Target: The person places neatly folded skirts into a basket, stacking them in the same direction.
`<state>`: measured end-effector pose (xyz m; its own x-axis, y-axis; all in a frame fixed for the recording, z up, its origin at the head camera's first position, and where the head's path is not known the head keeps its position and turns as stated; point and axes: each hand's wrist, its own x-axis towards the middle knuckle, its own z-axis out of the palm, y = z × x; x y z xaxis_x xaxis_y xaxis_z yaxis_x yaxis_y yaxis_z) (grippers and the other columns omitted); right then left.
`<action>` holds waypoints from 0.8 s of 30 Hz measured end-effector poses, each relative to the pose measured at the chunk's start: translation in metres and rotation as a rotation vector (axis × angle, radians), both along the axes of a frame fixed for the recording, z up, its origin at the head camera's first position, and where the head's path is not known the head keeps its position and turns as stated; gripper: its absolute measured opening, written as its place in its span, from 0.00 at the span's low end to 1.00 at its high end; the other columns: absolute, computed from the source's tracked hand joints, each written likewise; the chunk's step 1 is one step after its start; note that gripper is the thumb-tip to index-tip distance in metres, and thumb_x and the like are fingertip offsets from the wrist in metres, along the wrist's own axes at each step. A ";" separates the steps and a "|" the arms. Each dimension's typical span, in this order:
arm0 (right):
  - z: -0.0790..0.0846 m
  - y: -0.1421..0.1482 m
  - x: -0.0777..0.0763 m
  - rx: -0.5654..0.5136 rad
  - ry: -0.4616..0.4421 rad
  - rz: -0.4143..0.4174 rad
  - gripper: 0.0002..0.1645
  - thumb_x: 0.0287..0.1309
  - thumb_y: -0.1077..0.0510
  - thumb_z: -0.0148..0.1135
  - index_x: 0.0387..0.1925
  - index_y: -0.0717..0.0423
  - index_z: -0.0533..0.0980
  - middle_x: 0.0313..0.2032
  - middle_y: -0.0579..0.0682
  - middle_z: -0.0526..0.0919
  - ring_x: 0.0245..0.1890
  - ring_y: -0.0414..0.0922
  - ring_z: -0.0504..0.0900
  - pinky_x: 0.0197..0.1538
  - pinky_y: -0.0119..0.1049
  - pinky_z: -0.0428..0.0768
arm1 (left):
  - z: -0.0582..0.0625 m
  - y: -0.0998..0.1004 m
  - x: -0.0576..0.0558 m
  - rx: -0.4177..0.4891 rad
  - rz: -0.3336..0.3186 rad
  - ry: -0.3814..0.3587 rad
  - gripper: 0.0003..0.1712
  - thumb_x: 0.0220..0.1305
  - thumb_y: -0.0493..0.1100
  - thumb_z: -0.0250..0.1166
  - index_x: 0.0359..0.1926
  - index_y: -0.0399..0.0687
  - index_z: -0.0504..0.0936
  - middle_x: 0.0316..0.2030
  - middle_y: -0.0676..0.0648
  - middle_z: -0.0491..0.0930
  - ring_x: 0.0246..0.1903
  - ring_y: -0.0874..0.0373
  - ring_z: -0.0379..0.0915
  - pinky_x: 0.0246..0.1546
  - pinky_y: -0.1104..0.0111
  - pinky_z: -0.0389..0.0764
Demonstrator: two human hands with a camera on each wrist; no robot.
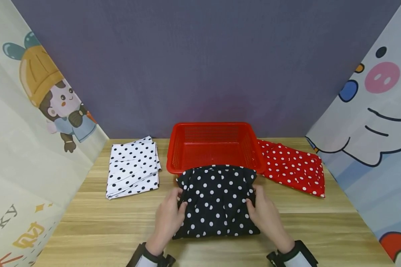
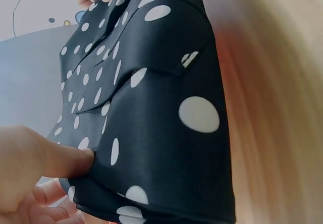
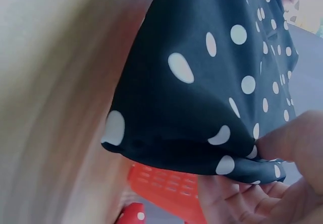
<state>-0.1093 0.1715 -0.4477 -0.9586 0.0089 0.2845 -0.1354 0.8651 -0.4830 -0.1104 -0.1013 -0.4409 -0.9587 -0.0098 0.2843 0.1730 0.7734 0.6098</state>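
Observation:
A folded black cloth with white dots hangs between my two hands, in front of the red basket. My left hand pinches its left edge, thumb on the near face and fingers behind, as the left wrist view also shows. On the opposite edge my right hand pinches it the same way. In the right wrist view the cloth sags a little above the table, and part of the basket shows beyond it. The cloth's upper edge covers the basket's front rim in the head view.
The red plastic basket stands at the back of the wooden table. Left of it lies a folded white cloth with black dots. A folded red cloth with white dots lies against its right side. A grey wall rises behind.

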 end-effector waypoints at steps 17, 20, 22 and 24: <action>0.032 0.002 -0.047 -0.010 0.075 0.059 0.30 0.49 0.64 0.65 0.51 0.68 0.62 0.45 0.65 0.76 0.37 0.55 0.80 0.41 0.50 0.80 | 0.031 0.002 -0.045 -0.023 -0.025 0.098 0.19 0.51 0.34 0.67 0.46 0.41 0.74 0.36 0.44 0.77 0.33 0.52 0.75 0.30 0.62 0.77; 0.037 0.003 -0.053 0.003 0.084 0.056 0.30 0.49 0.63 0.65 0.51 0.68 0.62 0.44 0.65 0.76 0.35 0.55 0.80 0.40 0.50 0.80 | 0.037 0.004 -0.052 -0.040 -0.019 0.098 0.19 0.51 0.35 0.67 0.45 0.41 0.75 0.36 0.45 0.77 0.31 0.52 0.74 0.29 0.64 0.75; 0.040 0.003 -0.057 0.012 0.090 0.053 0.30 0.49 0.62 0.65 0.51 0.67 0.62 0.44 0.65 0.76 0.34 0.54 0.80 0.38 0.49 0.81 | 0.040 0.004 -0.056 -0.053 -0.017 0.113 0.18 0.51 0.35 0.67 0.44 0.41 0.75 0.35 0.45 0.77 0.31 0.52 0.73 0.27 0.64 0.74; 0.043 0.003 -0.061 0.020 0.099 0.048 0.30 0.49 0.61 0.65 0.51 0.67 0.63 0.43 0.65 0.77 0.32 0.54 0.80 0.36 0.47 0.81 | 0.043 0.005 -0.061 -0.059 -0.025 0.130 0.18 0.50 0.35 0.67 0.43 0.40 0.75 0.34 0.45 0.77 0.30 0.52 0.73 0.27 0.63 0.74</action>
